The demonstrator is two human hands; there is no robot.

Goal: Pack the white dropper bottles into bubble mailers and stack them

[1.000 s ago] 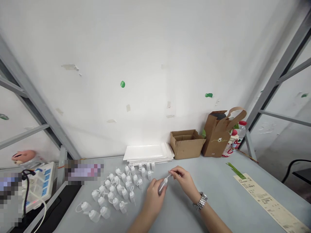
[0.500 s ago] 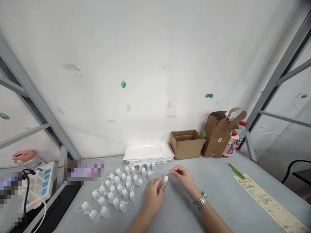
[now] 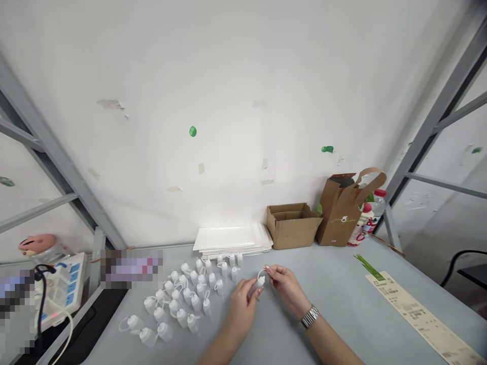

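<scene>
My left hand (image 3: 244, 301) is closed round a small white squeeze bottle (image 3: 260, 283), its nozzle tip pointing up and away from me. A thin looped strap rises from the bottle's neck. My right hand (image 3: 283, 285), with a metal watch on the wrist, pinches the free end of that strap between thumb and fingertips; the cap at the end is mostly hidden by the fingers. To the left of my hands, many similar small bottles (image 3: 195, 302) with looped straps stand in loose rows on the grey table (image 3: 274, 334).
A stack of white envelopes (image 3: 232, 239) lies against the wall beside an open cardboard box (image 3: 294, 233). A brown paper bag (image 3: 338, 218) stands further right. A long printed paper strip (image 3: 418, 314) lies at right; a power strip (image 3: 72, 289) is at far left.
My right hand has shifted slightly, its wrist a little lower, and the strap now bends in a tighter arch over the nozzle. My left hand holds the bottle almost where it was.
</scene>
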